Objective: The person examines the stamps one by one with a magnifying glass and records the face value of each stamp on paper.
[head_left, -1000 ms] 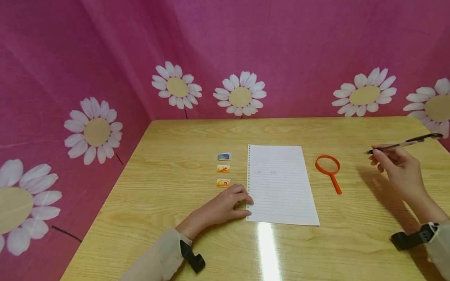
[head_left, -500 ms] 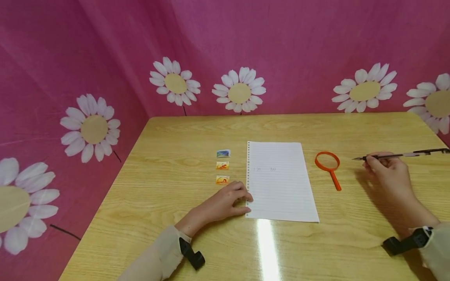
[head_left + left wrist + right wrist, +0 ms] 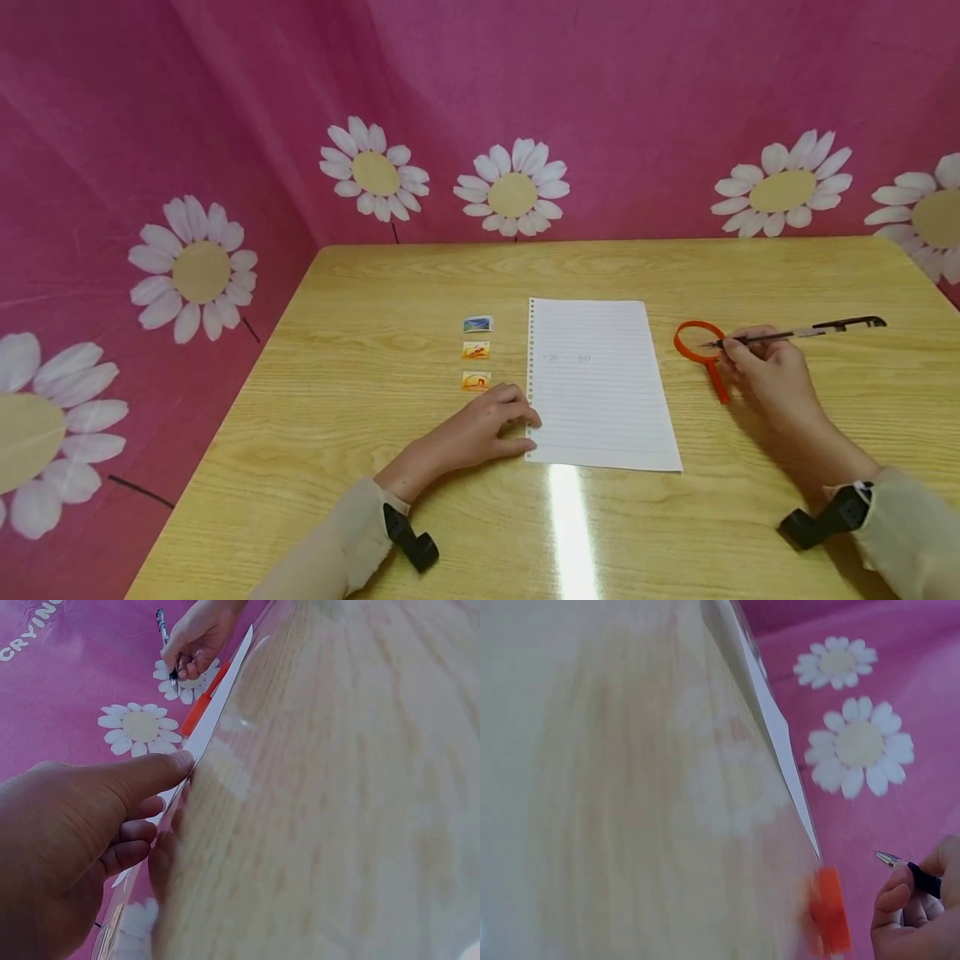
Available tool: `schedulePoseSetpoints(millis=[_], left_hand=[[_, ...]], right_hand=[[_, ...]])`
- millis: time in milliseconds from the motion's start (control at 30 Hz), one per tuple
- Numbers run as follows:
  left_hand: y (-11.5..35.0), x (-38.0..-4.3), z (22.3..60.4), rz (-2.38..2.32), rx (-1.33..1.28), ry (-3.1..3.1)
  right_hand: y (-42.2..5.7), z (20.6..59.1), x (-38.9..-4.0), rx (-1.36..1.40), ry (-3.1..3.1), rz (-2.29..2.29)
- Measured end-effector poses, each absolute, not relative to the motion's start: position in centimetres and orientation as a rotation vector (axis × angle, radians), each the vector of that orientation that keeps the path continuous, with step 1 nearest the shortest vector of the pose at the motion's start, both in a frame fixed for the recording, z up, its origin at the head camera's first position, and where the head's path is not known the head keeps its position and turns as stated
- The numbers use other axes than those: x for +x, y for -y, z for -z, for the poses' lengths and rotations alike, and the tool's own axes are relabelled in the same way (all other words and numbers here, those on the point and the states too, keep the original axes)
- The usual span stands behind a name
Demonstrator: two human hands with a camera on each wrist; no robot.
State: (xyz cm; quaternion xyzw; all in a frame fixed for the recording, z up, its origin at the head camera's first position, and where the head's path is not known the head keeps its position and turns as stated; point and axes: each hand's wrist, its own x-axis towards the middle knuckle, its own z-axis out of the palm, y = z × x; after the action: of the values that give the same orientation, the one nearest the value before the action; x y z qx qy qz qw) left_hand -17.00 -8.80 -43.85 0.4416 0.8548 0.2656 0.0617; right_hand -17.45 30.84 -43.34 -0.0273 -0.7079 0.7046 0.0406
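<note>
My right hand [image 3: 776, 379] pinches a pen [image 3: 798, 332] above the table, its tip over the lens of an orange magnifying glass [image 3: 717, 383]. In the right wrist view the pen's metal tip [image 3: 887, 859] points away from the fingers. My left hand [image 3: 480, 429] rests at the lower left edge of a lined, hole-punched sheet of paper [image 3: 600, 408], thumb and fingertips on the margin. Faint handwritten figures stand on the sheet. From the left wrist, the thumb of the left hand [image 3: 82, 817] presses the edge of the paper [image 3: 217, 712].
Left of the paper, three small stamp-like pictures lie in a column: a blue one [image 3: 478, 324], a yellow-and-red one [image 3: 476, 350] and another yellow-and-red one [image 3: 476, 381]. The wooden table [image 3: 360, 333] meets a pink flowered cloth [image 3: 637, 100] behind.
My right hand has moved left with the pen, from the right of the magnifying glass to over it. The left hand stays on the paper's edge.
</note>
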Motion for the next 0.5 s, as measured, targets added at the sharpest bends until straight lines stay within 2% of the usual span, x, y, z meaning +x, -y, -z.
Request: schedulePoseSetpoints(millis=[500], left_hand=[[8.8, -17.1, 43.9, -0.799, 1.316, -2.587]], right_hand=[[-25.7, 44.1, -19.1, 0.078, 2.542, -1.657]])
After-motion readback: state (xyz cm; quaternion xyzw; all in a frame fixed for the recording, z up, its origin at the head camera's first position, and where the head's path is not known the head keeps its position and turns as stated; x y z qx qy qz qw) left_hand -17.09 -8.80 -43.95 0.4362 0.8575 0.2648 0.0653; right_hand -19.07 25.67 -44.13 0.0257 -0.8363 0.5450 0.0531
